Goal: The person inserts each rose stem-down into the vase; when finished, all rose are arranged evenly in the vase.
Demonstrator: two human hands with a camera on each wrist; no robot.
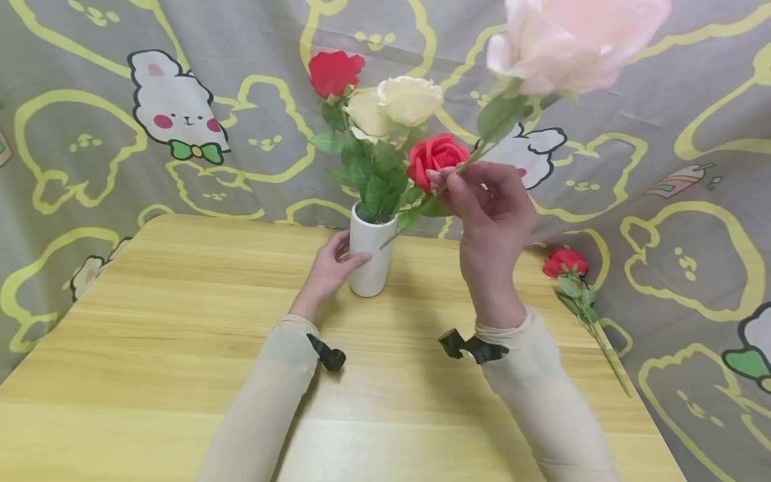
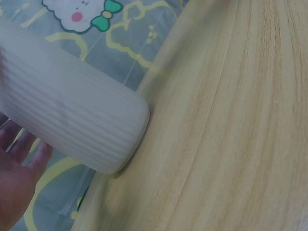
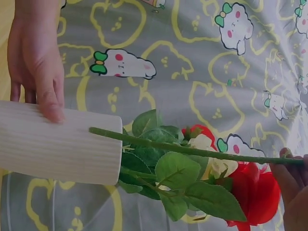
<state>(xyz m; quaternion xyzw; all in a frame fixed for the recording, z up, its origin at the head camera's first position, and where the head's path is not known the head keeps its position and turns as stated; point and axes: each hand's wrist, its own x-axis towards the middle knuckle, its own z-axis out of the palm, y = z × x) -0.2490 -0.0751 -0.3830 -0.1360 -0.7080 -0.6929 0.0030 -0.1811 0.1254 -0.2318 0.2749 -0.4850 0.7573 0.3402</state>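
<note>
A white ribbed vase (image 1: 370,271) stands upright on the wooden table, and my left hand (image 1: 326,269) holds its left side, thumb across the front. Inside it are a red rose (image 1: 335,73) at the back left, cream roses (image 1: 411,100) in the middle and another red rose (image 1: 438,159) leaning right. Raised beside the bouquet, my right hand (image 1: 498,221) pinches the stem of a pale pink rose (image 1: 572,50). That rose's bare green stem (image 3: 192,150) slants down; in the right wrist view its cut end overlaps the vase just below the rim, outside the mouth.
A single red rose (image 1: 565,262) with a leafy stem lies along the right edge of the wooden table (image 1: 199,321). Grey cloth (image 1: 259,33) with yellow outlines and cartoon rabbits hangs behind the table and at its sides.
</note>
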